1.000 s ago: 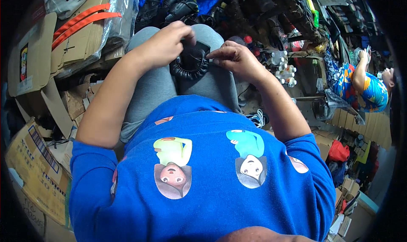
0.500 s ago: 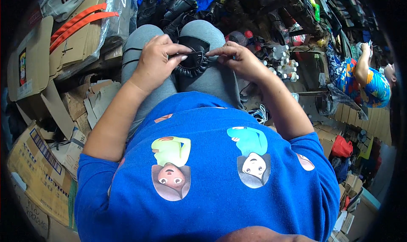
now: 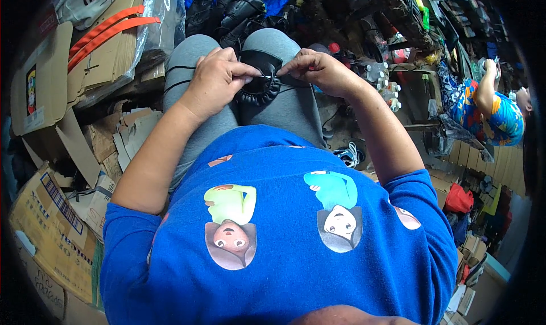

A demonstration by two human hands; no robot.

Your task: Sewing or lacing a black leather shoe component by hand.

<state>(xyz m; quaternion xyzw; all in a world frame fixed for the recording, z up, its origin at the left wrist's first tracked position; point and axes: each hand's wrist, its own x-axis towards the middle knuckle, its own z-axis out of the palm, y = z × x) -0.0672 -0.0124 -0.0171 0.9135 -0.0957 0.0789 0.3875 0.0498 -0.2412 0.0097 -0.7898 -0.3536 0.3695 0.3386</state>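
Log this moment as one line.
left hand: at black gathered piece | right hand: at its right edge | piece: over grey trousers

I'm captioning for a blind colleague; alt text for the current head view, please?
Seen from above, a left hand and right hand work close together at a gathered black piece on a grey-trousered lap, black cord crossing the left thigh. Cardboard stands at left; a person in a bright patterned top is far right.

Head-worn wide fisheye view, directed downward; blue shirt (image 3: pixel 284 228) is imaged close, knees (image 3: pixel 195 46) farther off.
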